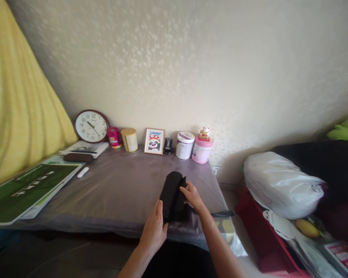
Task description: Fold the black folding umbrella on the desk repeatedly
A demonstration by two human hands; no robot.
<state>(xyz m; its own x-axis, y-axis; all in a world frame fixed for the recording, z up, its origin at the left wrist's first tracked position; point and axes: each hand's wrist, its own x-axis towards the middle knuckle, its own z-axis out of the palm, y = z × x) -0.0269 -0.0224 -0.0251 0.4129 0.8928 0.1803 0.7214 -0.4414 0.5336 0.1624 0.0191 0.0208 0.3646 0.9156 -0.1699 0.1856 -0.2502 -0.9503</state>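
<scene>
Head view: a green board (31,189) is cut off at the left edge; a clock (92,126) stands partly behind a pink can (114,138). On the table (113,181), the left hand (156,223) clasps the near end of a black bundle (171,193), some fingers hidden, and the right hand (192,195) pinches its flap (180,202), fingertips obscured. Rightward, a white bag (278,181) lies over part of a red bin (251,227), cut off below.

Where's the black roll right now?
In the head view, the black roll is below centre, near the front edge of the table, between the left hand and right hand.
</scene>
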